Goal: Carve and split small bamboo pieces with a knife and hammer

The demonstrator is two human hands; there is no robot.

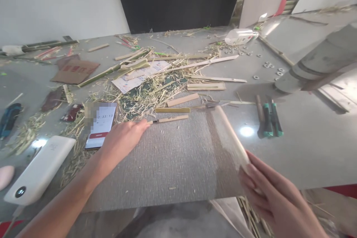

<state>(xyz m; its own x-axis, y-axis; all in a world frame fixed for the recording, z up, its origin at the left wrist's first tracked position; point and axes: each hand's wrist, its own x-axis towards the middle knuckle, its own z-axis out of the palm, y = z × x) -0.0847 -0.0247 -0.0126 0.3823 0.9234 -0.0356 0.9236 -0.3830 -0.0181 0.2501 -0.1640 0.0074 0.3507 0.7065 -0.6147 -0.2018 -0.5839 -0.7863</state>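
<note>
My left hand [126, 134] is closed, its fingertips pinching the near end of a thin wooden-handled tool [173, 118] with a short dark metal part. The tool lies along the tabletop, pointing right, just below a yellow-green bamboo piece [173, 110]. My right hand [267, 186] is wrapped around the lower end of a long pale bamboo strip [230, 134]. The strip is raised over the table's front part and tilts up to the left. A phone [102, 124] showing a timer lies beside my left wrist, partly covered by it.
Bamboo shavings [150, 96] and split strips [206, 80] cover the table's middle. Green-handled tools [272, 119] lie at right, near a large grey cylinder [315, 59]. White rings [267, 65] lie by a tipped plastic bottle [240, 37]. A white power bank [39, 171] is at left.
</note>
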